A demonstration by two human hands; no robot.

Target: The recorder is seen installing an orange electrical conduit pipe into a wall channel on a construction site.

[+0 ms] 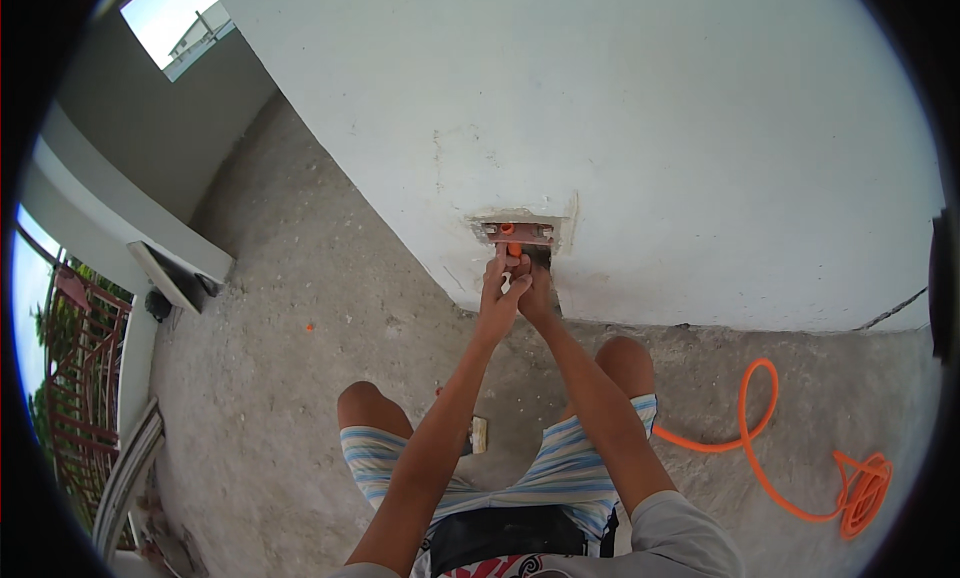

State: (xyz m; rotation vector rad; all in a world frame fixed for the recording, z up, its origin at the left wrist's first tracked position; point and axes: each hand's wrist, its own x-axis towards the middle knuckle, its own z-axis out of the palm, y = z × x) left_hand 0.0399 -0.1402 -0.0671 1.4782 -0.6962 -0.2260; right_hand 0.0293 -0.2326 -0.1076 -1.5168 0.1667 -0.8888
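My left hand point(494, 283) and right hand point(538, 293) were bunched narrow at the orange tube end point(515, 249) in the reddish wall box point(538, 234), low in the white wall point(700, 158) ahead; whether either gripped it, I could not tell. Judged risks: the tube end could kink if pushed askew, and the chipped plaster edge point(520, 216) could crumble or scrape my knuckles under hard pressure. Floor point(290, 378) was rough, specked concrete, with an orange tube coil point(866, 496) near right, a railing point(85, 388) left and a window opening point(180, 23) far left.
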